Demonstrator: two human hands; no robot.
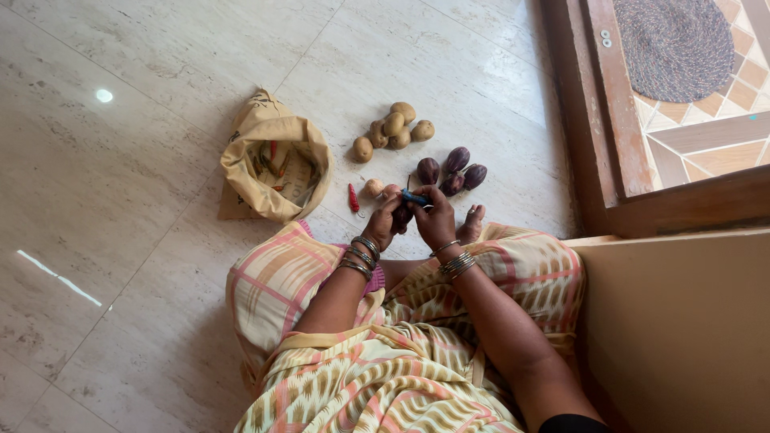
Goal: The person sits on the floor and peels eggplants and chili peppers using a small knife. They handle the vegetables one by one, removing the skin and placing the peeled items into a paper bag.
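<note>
I sit cross-legged on a pale marble floor. My left hand (382,223) cups a dark purple brinjal (401,215), mostly hidden between my fingers. My right hand (435,216) grips a blue-handled tool (415,197), a peeler or a knife, its end resting against that brinjal. Both wrists carry metal bangles. Just beyond my hands lie several more purple brinjals (451,170) in a loose group. A small pale round vegetable (373,187) and a red chilli (353,198) lie to the left of my hands.
Several potatoes (392,130) are heaped further out on the floor. An open brown paper bag (275,164) with vegetables inside stands at the left. A wooden door frame (595,120) and a round woven mat (674,46) are at the right; a tan wall (682,329) is beside my right knee.
</note>
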